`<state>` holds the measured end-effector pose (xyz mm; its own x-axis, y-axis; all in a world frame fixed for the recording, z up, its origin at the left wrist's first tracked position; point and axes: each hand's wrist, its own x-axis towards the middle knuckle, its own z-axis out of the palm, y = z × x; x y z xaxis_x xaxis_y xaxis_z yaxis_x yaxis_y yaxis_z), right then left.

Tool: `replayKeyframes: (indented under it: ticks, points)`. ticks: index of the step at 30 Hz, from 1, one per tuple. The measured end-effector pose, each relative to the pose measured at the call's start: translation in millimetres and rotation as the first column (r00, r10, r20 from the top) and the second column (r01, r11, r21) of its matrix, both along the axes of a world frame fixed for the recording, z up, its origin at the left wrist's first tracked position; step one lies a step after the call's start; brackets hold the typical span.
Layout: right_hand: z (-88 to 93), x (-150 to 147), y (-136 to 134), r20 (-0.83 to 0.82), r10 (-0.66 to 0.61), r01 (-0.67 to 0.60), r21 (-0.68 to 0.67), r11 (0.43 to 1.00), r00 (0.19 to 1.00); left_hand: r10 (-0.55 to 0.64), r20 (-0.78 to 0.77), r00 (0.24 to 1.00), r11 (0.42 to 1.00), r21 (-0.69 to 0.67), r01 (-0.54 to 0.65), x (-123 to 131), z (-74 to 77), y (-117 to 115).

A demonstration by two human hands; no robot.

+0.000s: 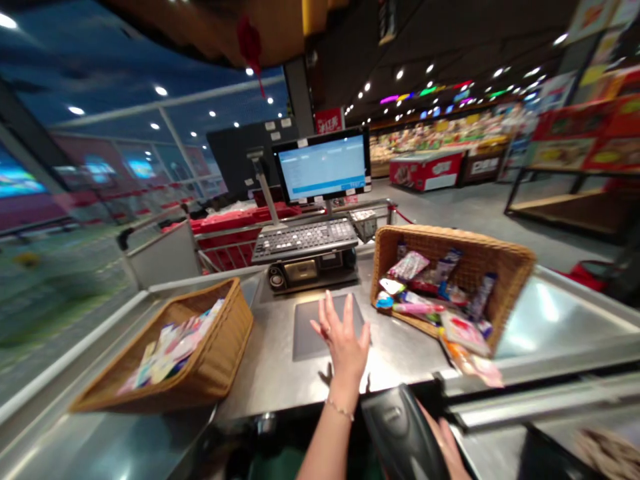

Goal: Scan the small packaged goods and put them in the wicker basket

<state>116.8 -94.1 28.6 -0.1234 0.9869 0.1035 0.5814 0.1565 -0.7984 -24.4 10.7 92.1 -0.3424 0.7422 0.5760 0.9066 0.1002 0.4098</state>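
Observation:
My left hand (pixel 345 340) is raised with its fingers spread, over the front edge of a dark scan pad (pixel 313 330) set in the steel counter (pixel 265 373). It wears a thin bracelet and holds nothing. At the bottom of the view, my right hand (pixel 443 443) grips a black handheld barcode scanner (pixel 403 433), which hides most of that hand. To the right of the pad, a tilted wicker basket (pixel 450 243) spills packaged snacks (pixel 440 313) towards the counter. On the left, a second wicker basket (pixel 220 327) holds flat packets (pixel 170 347).
Behind the pad stand a POS keyboard (pixel 305 239) and a monitor (pixel 323 167) on a pole. Red shopping baskets (pixel 235 233) are stacked behind a metal rail. Steel counter edges run along both sides. Farther back are store freezers and shelves.

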Motion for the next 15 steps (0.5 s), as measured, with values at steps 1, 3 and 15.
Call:
replayKeyframes:
  ticks: [1,3,15]
  points:
    - [0.7,4,3,-0.006,0.019,-0.019,-0.048,0.999,1.000,-0.009,-0.003,1.000,1.000,-0.003,0.009,3,0.5,0]
    - [0.8,10,8,-0.037,0.076,-0.081,-0.166,0.983,0.996,-0.028,-0.008,1.000,1.000,-0.006,0.028,9,1.1,1]
    - [-9.0,13,4,0.066,-0.152,0.149,0.056,0.987,0.986,-0.161,0.010,0.987,0.982,-0.094,0.161,45,-17.3,7]
